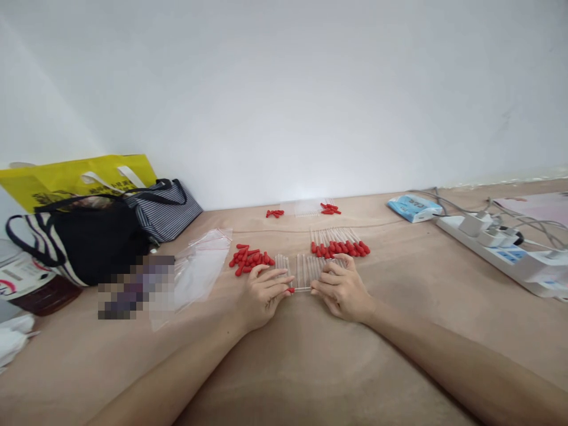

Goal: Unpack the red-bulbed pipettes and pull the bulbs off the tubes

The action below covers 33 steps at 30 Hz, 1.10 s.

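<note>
My left hand (267,291) pinches a small red rubber bulb (291,290). My right hand (341,287) grips a thin clear glass dropper tube (303,289), which lies level between both hands with one end at the bulb. How far the tube sits inside the bulb is hidden by my fingers. Just behind the hands is a row of bare glass tubes (306,267). A loose pile of red bulbs (249,258) lies beyond my left hand. Droppers with red bulbs fitted (341,248) lie side by side beyond my right hand.
Clear zip bags (202,266) lie to the left, near a black bag (97,242), a striped bag (164,210) and a yellow bag (89,171). More bulbs (275,213) lie by the wall. At right are a tissue pack (415,207) and a power strip (492,251) with cables.
</note>
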Each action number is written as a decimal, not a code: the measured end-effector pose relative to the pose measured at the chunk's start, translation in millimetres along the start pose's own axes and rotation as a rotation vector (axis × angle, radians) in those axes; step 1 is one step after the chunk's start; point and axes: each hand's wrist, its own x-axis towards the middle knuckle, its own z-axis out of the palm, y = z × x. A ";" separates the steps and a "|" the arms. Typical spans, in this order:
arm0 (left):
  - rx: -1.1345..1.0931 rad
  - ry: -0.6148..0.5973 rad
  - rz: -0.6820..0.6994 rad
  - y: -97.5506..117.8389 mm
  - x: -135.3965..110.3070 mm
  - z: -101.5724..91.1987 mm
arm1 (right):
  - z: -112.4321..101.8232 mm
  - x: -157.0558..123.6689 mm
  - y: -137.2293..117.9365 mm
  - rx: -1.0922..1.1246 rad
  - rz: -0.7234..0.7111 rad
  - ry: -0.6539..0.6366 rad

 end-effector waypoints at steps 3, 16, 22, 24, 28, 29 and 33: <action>0.037 0.057 -0.090 -12.4 -8.6 -7.4 | -4.8 -7.0 10.4 -0.010 0.110 0.052; 0.052 0.305 -0.633 -47.6 -7.0 -20.8 | 1.5 11.9 9.7 -0.082 0.331 0.099; 0.048 0.113 -0.759 -70.1 9.0 -23.0 | 23.6 36.8 -4.3 -0.158 0.295 0.028; 0.081 0.060 -0.791 -74.6 9.9 -21.0 | 31.2 42.1 -9.8 -0.170 0.294 -0.018; 0.097 0.023 -0.734 -76.9 6.7 -17.8 | 36.4 46.7 -20.6 -0.165 0.280 -0.145; 0.104 0.031 -0.716 -76.6 5.8 -17.4 | 36.0 47.0 -23.1 -0.157 0.276 -0.175; 0.165 0.095 -0.690 -74.1 3.8 -16.8 | 33.1 46.6 -30.2 -0.121 0.271 -0.260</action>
